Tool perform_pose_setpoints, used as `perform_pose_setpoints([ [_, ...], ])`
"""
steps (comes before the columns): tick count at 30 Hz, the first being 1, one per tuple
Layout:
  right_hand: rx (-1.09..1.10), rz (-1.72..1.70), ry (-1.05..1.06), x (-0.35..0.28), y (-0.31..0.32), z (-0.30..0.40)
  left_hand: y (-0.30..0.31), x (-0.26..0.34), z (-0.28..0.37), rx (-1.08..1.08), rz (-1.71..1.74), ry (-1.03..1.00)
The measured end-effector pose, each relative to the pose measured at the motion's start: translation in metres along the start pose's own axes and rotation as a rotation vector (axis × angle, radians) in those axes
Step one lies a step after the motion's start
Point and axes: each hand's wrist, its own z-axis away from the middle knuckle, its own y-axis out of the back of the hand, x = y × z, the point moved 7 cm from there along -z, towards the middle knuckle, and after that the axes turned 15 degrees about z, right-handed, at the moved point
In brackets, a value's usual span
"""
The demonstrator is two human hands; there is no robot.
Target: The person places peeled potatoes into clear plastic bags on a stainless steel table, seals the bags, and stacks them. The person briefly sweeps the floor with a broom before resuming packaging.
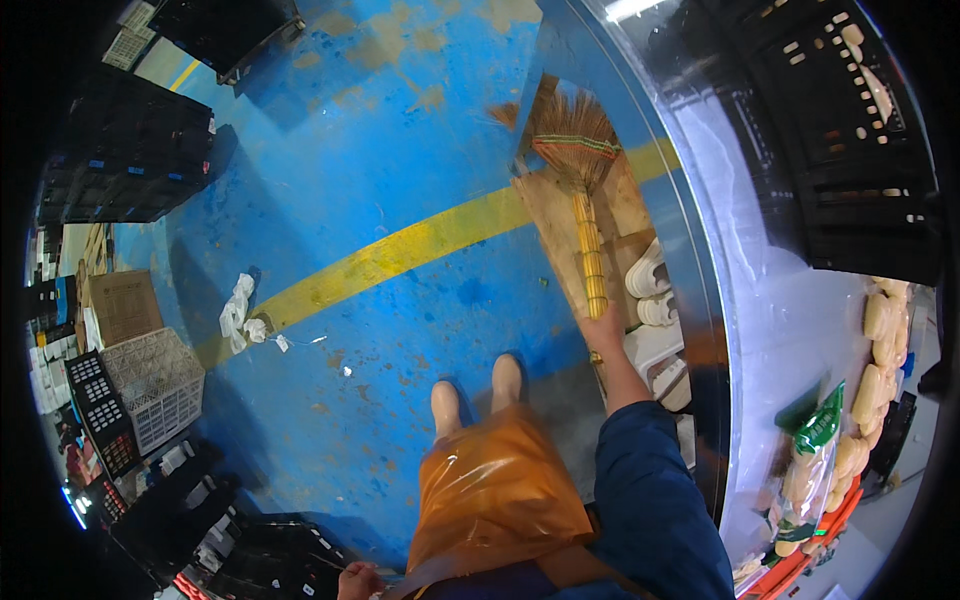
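My right hand (604, 330) is closed around the yellow handle of a straw broom (586, 217). The broom's bristle head points away from me, at the lower shelf under the metal table, above a sheet of brown cardboard or board (555, 225). My left hand (360, 580) is low at the bottom edge of the view, beside the orange apron (495, 487); its fingers look bent, and whether it holds anything is unclear. Crumpled white plastic (238, 311) and small white scraps (281, 343) lie on the blue floor near the yellow stripe.
A metal table (765, 315) on the right bears a black crate (862, 172), pale oblong produce (877, 322) and a filled bag (810, 457). White shoes (649, 274) sit beneath it. Stacked black crates (135, 150), a white basket (154, 386) and a cardboard box (125, 306) stand left.
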Motion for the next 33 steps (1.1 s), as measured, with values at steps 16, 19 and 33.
perform_pose_setpoints([
  [16,-0.158,0.067,-0.155,0.086,-0.070,-0.014,0.010,0.007,-0.052,0.257,1.154,1.005],
  [19,-0.235,0.126,-0.202,0.084,-0.075,-0.010,0.008,0.000,-0.054,0.261,1.138,0.973],
  [33,-0.406,0.198,-0.400,0.108,-0.100,0.053,-0.007,-0.033,-0.054,0.238,1.172,1.044],
])
